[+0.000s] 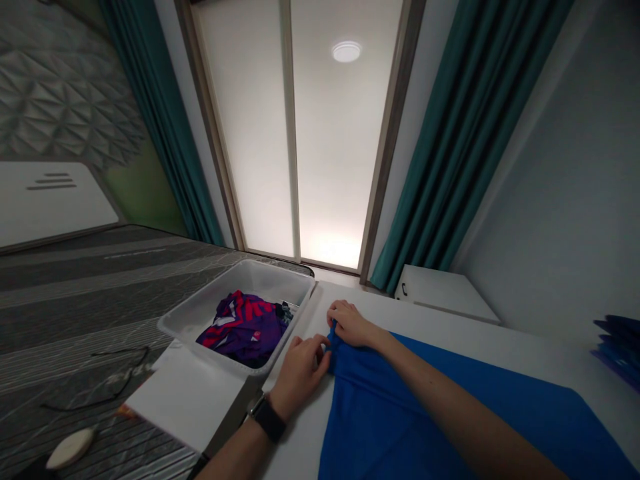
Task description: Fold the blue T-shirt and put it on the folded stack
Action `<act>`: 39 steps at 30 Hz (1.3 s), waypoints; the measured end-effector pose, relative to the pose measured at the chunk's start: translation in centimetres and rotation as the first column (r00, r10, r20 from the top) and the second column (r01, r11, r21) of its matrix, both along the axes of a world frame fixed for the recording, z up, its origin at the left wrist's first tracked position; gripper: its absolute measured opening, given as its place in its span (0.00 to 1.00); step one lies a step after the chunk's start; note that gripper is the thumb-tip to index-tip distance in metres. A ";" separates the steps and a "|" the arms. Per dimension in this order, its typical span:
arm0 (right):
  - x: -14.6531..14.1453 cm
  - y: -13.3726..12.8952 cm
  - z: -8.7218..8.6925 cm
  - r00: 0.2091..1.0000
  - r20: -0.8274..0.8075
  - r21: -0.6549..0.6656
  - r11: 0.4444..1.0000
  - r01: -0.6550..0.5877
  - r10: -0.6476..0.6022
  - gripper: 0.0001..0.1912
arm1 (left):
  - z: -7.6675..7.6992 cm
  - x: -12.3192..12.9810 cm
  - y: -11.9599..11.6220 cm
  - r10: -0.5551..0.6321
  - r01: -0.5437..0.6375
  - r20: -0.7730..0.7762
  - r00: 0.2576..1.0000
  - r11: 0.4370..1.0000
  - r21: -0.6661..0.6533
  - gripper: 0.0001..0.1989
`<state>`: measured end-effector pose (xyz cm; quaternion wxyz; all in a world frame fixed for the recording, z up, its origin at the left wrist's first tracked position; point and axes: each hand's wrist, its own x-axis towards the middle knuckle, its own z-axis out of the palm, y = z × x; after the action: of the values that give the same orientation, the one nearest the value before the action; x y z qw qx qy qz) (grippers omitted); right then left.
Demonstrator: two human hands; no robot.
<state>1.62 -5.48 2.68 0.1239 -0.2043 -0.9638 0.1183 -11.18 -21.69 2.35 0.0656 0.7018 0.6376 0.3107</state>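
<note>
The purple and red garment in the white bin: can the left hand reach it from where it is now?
Probably yes. The left hand rests at the blue cloth's corner, right beside the white bin. The bin is open on top, and nothing covers the purple and red garment.

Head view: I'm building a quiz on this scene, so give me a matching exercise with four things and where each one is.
Things:
1. blue cloth
2. purple and red garment
3. left hand
4. dark blue stack

Places:
A. at the far right edge
B. inside the white bin
C. spread on the white table
D. pinching the cloth's corner, watch on its wrist

Pairs: 1-C, 2-B, 3-D, 4-A
</note>
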 end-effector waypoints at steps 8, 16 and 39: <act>0.1 -0.7 0.1 0.999 0.025 0.014 1.000 -0.024 0.023 0.16 | -0.2 -0.1 0.1 0.008 -0.003 0.053 0.999 0.996 -0.089 0.08; 1.4 -3.0 1.8 0.979 -0.161 0.050 0.990 0.133 -0.124 0.08 | -0.4 -0.1 0.6 0.020 0.021 0.521 0.853 0.997 -0.074 0.08; 5.2 -4.8 3.3 0.735 -0.450 -0.425 0.846 0.322 -0.507 0.10 | 1.6 0.0 4.7 0.160 -0.152 0.123 0.979 0.986 -0.070 0.11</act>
<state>6.86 -10.29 6.01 0.3822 -0.3914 -0.7836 0.2945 -11.16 -16.95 3.94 0.1032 0.6259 0.6943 0.3400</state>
